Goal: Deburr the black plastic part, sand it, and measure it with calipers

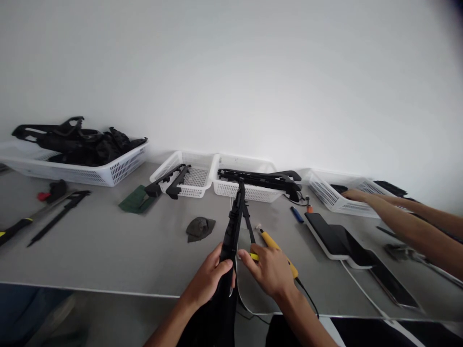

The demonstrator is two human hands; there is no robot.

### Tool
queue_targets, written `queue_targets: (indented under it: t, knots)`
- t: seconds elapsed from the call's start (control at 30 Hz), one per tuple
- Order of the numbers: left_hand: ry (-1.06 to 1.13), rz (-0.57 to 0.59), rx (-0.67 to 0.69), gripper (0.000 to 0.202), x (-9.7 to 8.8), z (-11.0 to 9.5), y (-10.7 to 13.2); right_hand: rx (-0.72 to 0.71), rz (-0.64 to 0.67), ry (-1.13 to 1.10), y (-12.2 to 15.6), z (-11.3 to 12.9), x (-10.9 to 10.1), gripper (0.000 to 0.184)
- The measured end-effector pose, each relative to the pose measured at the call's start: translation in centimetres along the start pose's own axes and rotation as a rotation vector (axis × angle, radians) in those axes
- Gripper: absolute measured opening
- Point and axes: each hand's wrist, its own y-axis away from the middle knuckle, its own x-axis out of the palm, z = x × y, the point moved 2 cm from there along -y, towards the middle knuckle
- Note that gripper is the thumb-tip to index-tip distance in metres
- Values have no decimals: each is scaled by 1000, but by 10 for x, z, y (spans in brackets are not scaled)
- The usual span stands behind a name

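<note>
My left hand is wrapped round a long black plastic trim part, which points away from me over the table's front edge. Close to its right side, my right hand is closed on a slim dark tool with yellow at its handle; it looks like a file, though the fingers cover much of it. Under and beside that hand lies a yellow corded hand tool, its cord running off the front edge. A crumpled grey scrap of sandpaper or cloth rests left of the part.
White baskets along the wall hold black parts; a larger basket stands left. Nearby are a green pad, a black strip and a yellow-black handled tool. Phones lie right. Another person's arms reach into the right basket.
</note>
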Motion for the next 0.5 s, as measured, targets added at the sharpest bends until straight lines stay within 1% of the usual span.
queue_targets:
  t: [0.13, 0.23, 0.37, 0.5]
  knots:
    - [4, 9, -4, 34, 2, -4, 0, -14, 6, 13, 0, 0, -1, 65]
    - [10, -7, 2, 35, 2, -6, 1, 5, 1, -11, 1, -2, -1, 66]
    - [7, 0, 2, 37, 2, -5, 0, 12, 2, -65, 2, -2, 0, 67]
    - [18, 9, -5, 37, 2, -4, 0, 13, 31, -42, 2, 2, 1, 67]
